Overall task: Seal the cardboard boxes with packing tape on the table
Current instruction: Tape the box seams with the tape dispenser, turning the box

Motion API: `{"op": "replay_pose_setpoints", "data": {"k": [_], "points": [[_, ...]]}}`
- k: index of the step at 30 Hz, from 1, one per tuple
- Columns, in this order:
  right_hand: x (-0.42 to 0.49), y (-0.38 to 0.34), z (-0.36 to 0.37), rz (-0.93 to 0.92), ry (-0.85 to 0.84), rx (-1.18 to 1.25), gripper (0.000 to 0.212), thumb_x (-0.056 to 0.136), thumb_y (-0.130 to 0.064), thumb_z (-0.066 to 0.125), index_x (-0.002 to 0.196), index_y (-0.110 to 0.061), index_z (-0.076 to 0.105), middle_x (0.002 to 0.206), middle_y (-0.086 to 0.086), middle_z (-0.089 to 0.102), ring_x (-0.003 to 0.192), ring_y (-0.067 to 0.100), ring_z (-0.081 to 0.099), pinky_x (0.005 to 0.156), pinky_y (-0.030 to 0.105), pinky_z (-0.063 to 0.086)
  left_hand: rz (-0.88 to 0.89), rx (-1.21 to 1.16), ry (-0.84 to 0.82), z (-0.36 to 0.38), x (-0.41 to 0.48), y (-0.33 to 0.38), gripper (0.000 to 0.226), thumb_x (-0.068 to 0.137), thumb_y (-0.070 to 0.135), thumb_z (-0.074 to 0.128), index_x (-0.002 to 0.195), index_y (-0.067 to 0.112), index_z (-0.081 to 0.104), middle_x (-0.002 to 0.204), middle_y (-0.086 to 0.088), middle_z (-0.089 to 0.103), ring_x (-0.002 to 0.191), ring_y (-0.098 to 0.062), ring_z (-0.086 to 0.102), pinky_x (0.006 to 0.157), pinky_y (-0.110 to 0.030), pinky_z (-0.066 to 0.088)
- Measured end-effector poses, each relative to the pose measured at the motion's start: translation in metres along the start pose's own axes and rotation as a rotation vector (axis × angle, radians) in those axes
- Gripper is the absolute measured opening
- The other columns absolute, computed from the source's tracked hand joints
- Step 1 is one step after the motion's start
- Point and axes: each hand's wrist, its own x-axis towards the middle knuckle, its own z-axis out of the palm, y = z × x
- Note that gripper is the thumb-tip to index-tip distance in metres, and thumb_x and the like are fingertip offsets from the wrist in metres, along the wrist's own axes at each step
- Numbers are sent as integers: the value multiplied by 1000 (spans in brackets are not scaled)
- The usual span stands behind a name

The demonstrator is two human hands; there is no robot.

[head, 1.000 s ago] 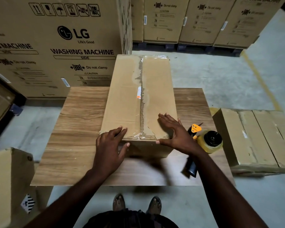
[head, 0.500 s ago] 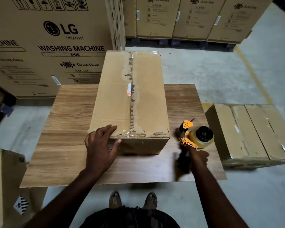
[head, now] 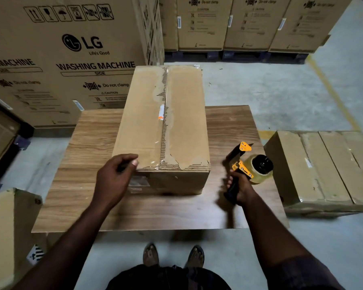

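Observation:
A long cardboard box [head: 147,114] lies lengthwise on the wooden table [head: 92,147], its top seam covered with clear tape that is torn and ragged at the near end. My left hand [head: 115,178] rests with curled fingers at the box's near left corner. To the right of the box, my right hand [head: 239,187] grips the black handle of an orange tape dispenser [head: 249,164] holding a roll of clear tape, raised just above the table.
Another taped cardboard box [head: 323,166] sits on the floor right of the table. A carton [head: 6,227] stands at the near left. Large washing-machine cartons [head: 71,55] line the left and back. My feet [head: 172,256] are below the table's near edge.
My right hand left the box top, went to the dispenser on the table and took its handle, lifting it. My left hand curled its fingers at the box's near left corner.

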Motion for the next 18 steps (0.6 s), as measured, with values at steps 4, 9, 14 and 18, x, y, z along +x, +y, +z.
{"op": "replay_pose_setpoints", "data": {"k": [4,9,14,18], "points": [[-17,-30,32,-125,-15,61,31,104,-16,47,73,-17,45,38,-5,38,30,7,36,35,14,31,-145,-256,-23,5,6,31,15,99,9,60,107,11,72,106,-2,74,97,-9,70,80,-13,52],[-72,-49,69,-388,-75,-22,22,92,-15,69,74,-12,57,51,-1,50,41,12,45,41,19,37,-479,-759,-216,33,7,74,20,103,16,50,108,9,68,95,-5,76,87,-15,69,87,-32,55],[-147,-60,112,-786,-254,-228,17,93,-6,69,78,-8,61,53,7,52,38,19,46,42,27,40,-707,-1157,-375,40,29,122,18,96,29,59,97,12,68,91,-5,71,79,-14,71,72,-26,61],[-170,-53,125,-1077,-267,-589,21,86,1,73,69,-8,63,50,7,59,39,23,53,45,34,46,-674,-1266,-526,27,37,149,34,91,40,61,88,7,71,90,-7,71,82,-17,68,76,-26,59]]}}
